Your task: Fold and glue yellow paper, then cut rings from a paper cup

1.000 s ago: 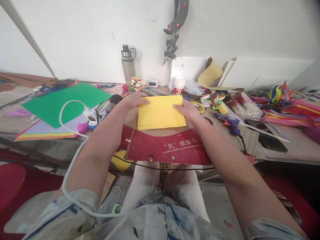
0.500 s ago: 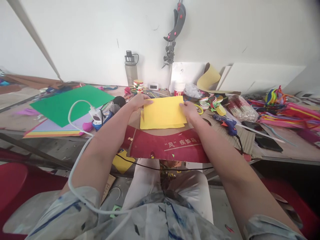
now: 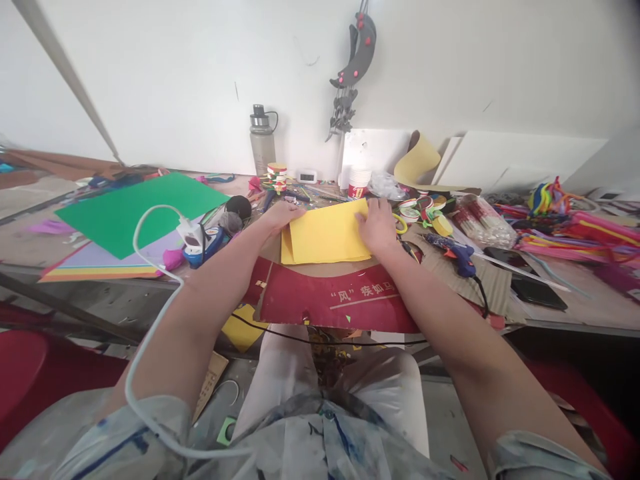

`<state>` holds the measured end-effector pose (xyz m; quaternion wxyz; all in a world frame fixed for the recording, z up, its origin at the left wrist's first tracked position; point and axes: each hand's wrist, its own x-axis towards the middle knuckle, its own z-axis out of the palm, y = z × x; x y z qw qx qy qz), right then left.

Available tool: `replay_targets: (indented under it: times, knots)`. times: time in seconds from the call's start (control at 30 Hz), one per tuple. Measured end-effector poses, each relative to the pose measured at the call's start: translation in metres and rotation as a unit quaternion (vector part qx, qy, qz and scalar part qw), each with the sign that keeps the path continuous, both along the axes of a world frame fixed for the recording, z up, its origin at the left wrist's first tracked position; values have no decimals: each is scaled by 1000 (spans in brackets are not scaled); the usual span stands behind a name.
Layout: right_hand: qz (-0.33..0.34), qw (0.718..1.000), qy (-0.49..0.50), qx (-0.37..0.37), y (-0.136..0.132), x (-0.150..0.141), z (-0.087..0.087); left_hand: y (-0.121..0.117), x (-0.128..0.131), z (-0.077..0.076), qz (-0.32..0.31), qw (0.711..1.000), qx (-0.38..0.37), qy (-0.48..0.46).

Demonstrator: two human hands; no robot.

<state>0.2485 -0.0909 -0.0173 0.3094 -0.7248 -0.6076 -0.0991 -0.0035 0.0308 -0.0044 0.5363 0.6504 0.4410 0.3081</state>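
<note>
Over the middle of the table, a folded sheet of yellow paper [image 3: 327,233] is between my hands, its upper layer lying slightly askew on the lower one. My left hand [image 3: 284,217] pinches the paper's upper left corner. On the upper right corner, my right hand [image 3: 376,223] has its fingers behind the edge and the thumb on the front face. Under the paper lies a cardboard piece with a red printed face [image 3: 335,300], reaching over the table's front edge. Yellow-handled scissors [image 3: 400,225] sit just right of my right hand.
Green paper [image 3: 143,210] lies on coloured sheets at left, near a white plug with a cable [image 3: 193,233]. At right are a blue glue gun [image 3: 459,255], a phone [image 3: 537,292] and pipe cleaners [image 3: 590,233]. A bottle [image 3: 263,143] stands by the wall.
The yellow paper has lowered and tilted, its right side now higher. My right hand has shifted its grip along the top right corner; my left hand has moved slightly down.
</note>
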Motion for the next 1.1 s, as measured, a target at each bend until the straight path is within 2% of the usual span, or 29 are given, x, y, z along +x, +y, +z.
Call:
replay_targets:
  times: [0.1,0.2,0.3,0.4,0.57,0.7,0.8,0.9,0.97,1.1]
  knots:
    - [28,996,-58,59,-9,-13,12,-3,1,-2,-2,999,35,18]
    - [22,992,-96,85,-13,-29,32,-7,1,6,-13,993,116,-1]
    - [92,987,-126,43,-8,-45,52,-14,1,16,-42,974,223,-7]
    - [140,980,-139,-10,1,-59,65,-22,3,23,-57,950,306,17]
    - [181,978,-100,-40,10,-57,74,-33,4,29,-49,937,344,40]
    - [202,977,-41,-64,9,-32,82,-36,2,35,-43,940,336,44]
    - [177,983,8,-44,6,-6,83,-31,-5,38,-33,955,294,16]
    - [177,979,96,-40,1,16,75,-22,-14,36,-28,975,217,-26]
    - [182,966,171,-66,-2,25,67,-15,-18,31,-51,986,159,-29]
    - [163,947,248,-123,-4,26,51,-5,-19,18,-53,996,75,-7]
